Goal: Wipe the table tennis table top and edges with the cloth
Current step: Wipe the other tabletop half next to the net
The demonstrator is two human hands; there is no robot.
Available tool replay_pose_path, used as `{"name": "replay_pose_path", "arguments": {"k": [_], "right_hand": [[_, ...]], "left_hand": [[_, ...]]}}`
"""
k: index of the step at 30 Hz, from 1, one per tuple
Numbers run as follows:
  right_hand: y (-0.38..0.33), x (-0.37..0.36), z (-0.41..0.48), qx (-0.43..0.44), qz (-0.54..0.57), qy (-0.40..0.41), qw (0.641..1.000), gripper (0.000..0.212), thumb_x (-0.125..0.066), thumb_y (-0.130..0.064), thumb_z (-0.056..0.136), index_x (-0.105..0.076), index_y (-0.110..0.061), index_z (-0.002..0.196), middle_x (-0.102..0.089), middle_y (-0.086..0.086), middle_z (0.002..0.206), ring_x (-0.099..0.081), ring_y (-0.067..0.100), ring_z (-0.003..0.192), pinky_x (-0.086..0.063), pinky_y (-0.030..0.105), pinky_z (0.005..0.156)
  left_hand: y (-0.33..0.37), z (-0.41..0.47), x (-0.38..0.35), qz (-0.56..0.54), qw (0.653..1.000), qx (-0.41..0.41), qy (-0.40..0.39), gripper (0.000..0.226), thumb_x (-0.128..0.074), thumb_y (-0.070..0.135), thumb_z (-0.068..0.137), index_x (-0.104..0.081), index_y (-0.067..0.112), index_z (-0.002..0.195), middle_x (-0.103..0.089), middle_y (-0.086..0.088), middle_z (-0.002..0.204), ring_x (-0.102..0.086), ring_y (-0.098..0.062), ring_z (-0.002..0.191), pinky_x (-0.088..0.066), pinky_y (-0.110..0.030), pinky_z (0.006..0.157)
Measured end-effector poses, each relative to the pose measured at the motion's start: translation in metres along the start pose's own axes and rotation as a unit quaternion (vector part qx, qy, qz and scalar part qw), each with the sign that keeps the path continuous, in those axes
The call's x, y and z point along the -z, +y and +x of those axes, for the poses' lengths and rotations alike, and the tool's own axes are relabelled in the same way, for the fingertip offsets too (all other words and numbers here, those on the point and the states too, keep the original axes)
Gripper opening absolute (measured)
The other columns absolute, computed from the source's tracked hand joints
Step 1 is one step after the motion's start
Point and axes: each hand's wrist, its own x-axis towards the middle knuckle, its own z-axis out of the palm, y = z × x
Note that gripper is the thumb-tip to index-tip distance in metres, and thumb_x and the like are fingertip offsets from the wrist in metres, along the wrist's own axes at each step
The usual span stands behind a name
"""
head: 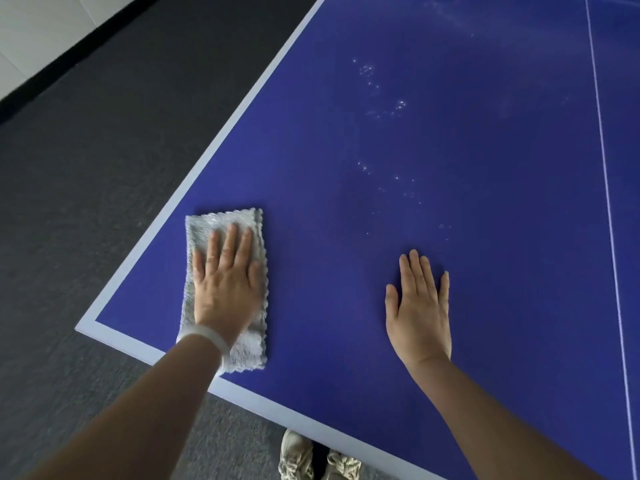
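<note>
A person's left hand (pixel 227 285) presses flat, fingers straight, on a folded grey cloth (pixel 225 237) at lower left, near the blue table's (pixel 450 133) white-edged corner. The right hand (pixel 419 313) rests open on bare tabletop, lower centre. Soft and light, the cloth likely slides best under a spread palm.

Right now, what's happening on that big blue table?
A person is wiping a table tennis table. The left hand presses a grey cloth flat near the table's left corner. The right hand lies flat on the bare top, apart from the cloth. White specks dot the top farther out.
</note>
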Motion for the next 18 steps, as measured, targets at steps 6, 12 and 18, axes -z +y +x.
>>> {"name": "replay_pose_path", "arguments": {"k": [6,12,18], "right_hand": [[0.0,0.003,0.002,-0.009,0.039,-0.007,0.999,0.065,-0.004,-0.044,0.102,-0.014,-0.015,0.159,-0.008,-0.003,0.167,0.001,0.009,0.154,0.008,0.041,0.126],[0.002,0.006,0.0,0.014,0.055,-0.011,0.998,0.071,0.001,-0.047,0.098,-0.016,-0.014,0.159,-0.008,-0.002,0.167,0.003,0.009,0.154,0.007,0.041,0.126],[0.001,0.002,-0.001,0.006,0.015,0.006,1.0,0.073,-0.002,-0.05,0.098,-0.021,-0.012,0.158,-0.016,0.003,0.167,-0.008,0.017,0.155,0.001,0.046,0.126]], "left_hand": [[0.113,-0.065,-0.029,-0.018,0.993,-0.112,0.011,0.065,-0.019,0.031,0.098,-0.002,0.019,0.159,-0.001,-0.005,0.166,0.003,-0.033,0.152,-0.009,-0.059,0.119],[0.107,-0.104,-0.034,0.007,0.951,-0.309,-0.035,0.057,-0.024,0.043,0.105,-0.018,0.021,0.158,-0.008,0.0,0.166,0.001,-0.026,0.153,-0.012,-0.054,0.119],[0.006,-0.025,-0.011,0.028,0.99,-0.141,0.001,0.058,-0.017,0.042,0.102,-0.011,0.028,0.159,-0.008,0.004,0.166,0.003,-0.022,0.153,-0.006,-0.052,0.123]]}}
